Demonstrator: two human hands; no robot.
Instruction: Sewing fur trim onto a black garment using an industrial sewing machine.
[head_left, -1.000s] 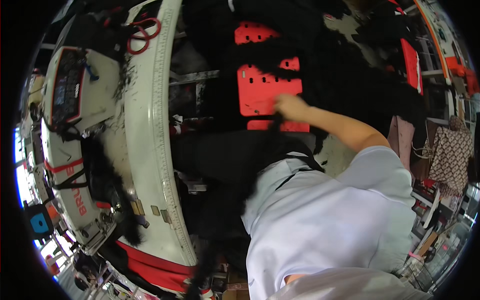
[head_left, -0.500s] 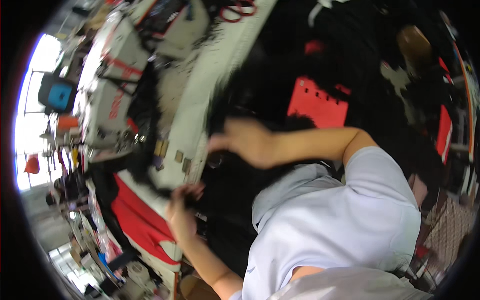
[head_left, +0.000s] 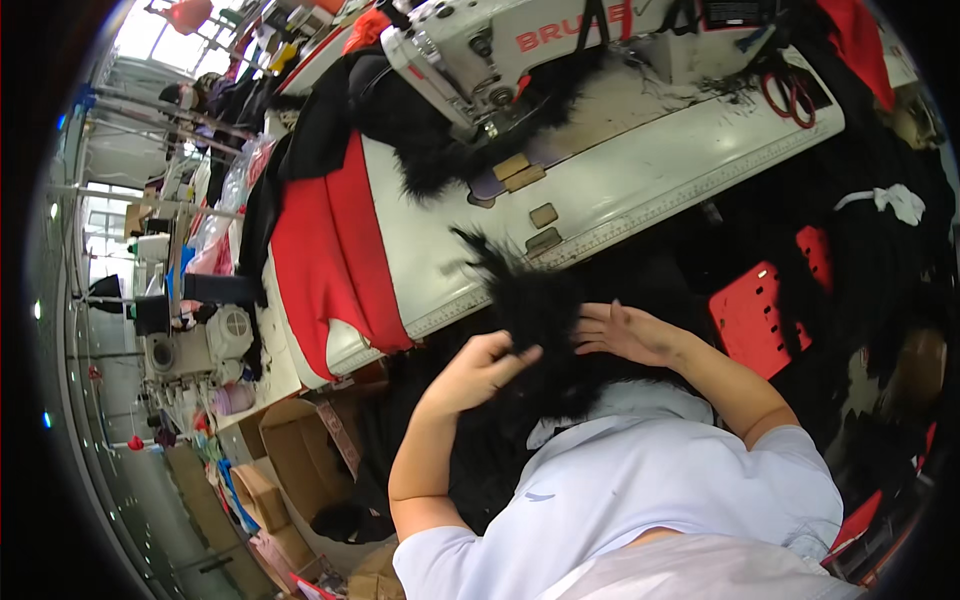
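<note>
A shaggy piece of black fur fabric [head_left: 540, 305] hangs in front of me at the near edge of the white sewing table [head_left: 680, 170]. My left hand [head_left: 475, 372] is closed on its left side, the thumb and fingers pinching the pile. On the other side, my right hand [head_left: 628, 335] has its fingers stretched out against the fur. Beyond the table edge stands a white sewing machine [head_left: 570, 40], with more black fur [head_left: 430, 140] bunched beside its needle area. The lower end of the held piece blends into the dark material over my lap.
Red cloth [head_left: 330, 260] drapes over the table's left part. Red-handled scissors [head_left: 790, 98] lie at its right end. To my right, a red perforated plastic seat or crate [head_left: 755, 318] shows among black fabric. Cardboard boxes [head_left: 300, 440] stand below on the left.
My view has swung, so the machine now lies ahead. My hands, blurred and apart before, are now either side of the black fur piece, which is raised between them.
</note>
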